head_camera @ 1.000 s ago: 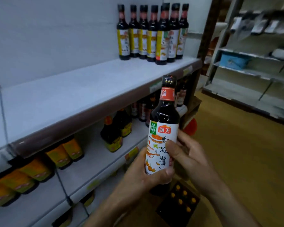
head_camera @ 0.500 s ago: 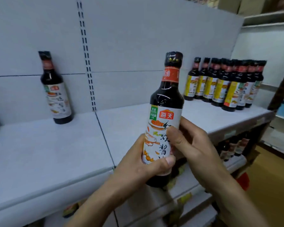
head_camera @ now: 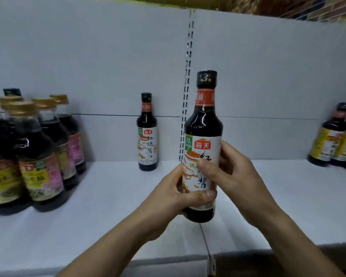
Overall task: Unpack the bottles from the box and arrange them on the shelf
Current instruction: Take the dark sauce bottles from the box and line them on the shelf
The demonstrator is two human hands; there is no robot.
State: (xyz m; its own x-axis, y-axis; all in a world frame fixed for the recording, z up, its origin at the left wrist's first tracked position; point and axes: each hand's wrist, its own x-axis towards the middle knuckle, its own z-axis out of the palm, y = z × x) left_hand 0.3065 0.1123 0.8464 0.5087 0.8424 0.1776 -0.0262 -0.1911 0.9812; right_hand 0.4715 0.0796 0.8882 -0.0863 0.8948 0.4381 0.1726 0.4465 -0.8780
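Fingers: your fingers (head_camera: 205, 169) are curled snug round the held bottle, thumbs across the front of its label, both hands closed on it.
Shelf: white shelf (head_camera: 108, 206) with a white back panel and a slotted upright strip (head_camera: 186, 92) behind your bottle (largest thing in view).
Left group: cluster of dark sauce bottles with gold caps (head_camera: 38, 156) standing on the shelf's left end, packed close, labels yellow and pink.
Right group: dark bottles with yellow labels (head_camera: 334, 140) at the far right edge, partly cut off.
Held bottle: dark sauce bottle (head_camera: 203, 120) upright, raised in front of the shelf, base above the shelf surface, white label with red logo facing you.
Left hand: your left hand (head_camera: 172, 194) wraps the lower part of the label from the left side.
Right hand: your right hand (head_camera: 234, 172) grips the label from the right, a bit higher.
Placed bottle: one matching bottle (head_camera: 147, 134) stands upright alone at the back of the shelf, against the panel, left of the strip, well apart from both groups.
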